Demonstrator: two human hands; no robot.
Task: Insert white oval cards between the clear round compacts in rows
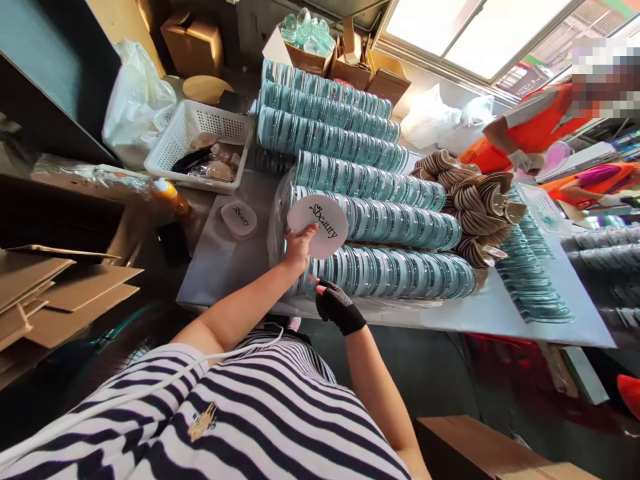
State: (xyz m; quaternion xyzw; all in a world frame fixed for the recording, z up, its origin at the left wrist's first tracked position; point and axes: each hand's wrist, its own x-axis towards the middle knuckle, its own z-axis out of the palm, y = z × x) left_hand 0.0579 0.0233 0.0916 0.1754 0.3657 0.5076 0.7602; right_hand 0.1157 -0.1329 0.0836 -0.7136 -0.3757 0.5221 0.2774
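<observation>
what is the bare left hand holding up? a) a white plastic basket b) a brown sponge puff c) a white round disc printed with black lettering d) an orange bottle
c: the left hand grips a white round disc with black lettering, held over the rows of teal compact cases, while the gloved right hand is just below it.

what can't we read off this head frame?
- Right hand: black glove covers it; whether it grips anything is unclear.
- Left hand fingers: hidden behind the round Sbeauty disc it holds.
- White basket contents: too small to identify.
- Co-worker's hands at far right: cut off by the edge and clutter.
</observation>
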